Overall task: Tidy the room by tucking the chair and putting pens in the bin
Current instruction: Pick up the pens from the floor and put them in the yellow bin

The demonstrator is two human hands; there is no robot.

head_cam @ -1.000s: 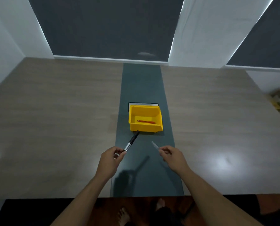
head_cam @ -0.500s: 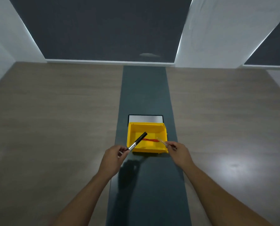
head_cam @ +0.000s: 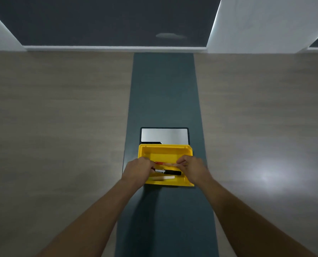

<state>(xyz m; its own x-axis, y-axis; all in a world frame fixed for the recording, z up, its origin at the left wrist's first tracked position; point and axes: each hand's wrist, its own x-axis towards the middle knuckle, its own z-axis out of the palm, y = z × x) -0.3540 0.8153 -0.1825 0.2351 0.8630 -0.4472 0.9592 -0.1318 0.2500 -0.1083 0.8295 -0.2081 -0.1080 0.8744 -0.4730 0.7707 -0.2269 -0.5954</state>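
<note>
the left hand [head_cam: 138, 170] has its fingers curled inward, their tips at the silver end of a slim black marker pen with a glossy cap [head_cam: 168, 172]; whether they pinch it or only touch it cannot be told. the right hand [head_cam: 191, 168] has its fingertips drawn together at the end of a thin, pale, see-through pen [head_cam: 170, 164], which lies across a red pen [head_cam: 159, 163] just behind the marker; the grip itself is blurred. all of these lie lengthwise, left to right, inside a bright yellow, smooth plastic rectangular bin with a raised rim [head_cam: 165, 147]. a cream-coloured, rounded stick [head_cam: 162, 178] lies near the bin's front wall, parallel to the marker and just apart from it. both hands reach over the bin's front corners. the bin stands on a matte dark teal strip [head_cam: 163, 93] running down the middle of the wood-grain tabletop [head_cam: 61, 112], nearer the front edge than the far one. touching the bin's far wall is a flat, brushed-metal rectangular plate in a dark frame [head_cam: 164, 134], set flush in the strip.
</note>
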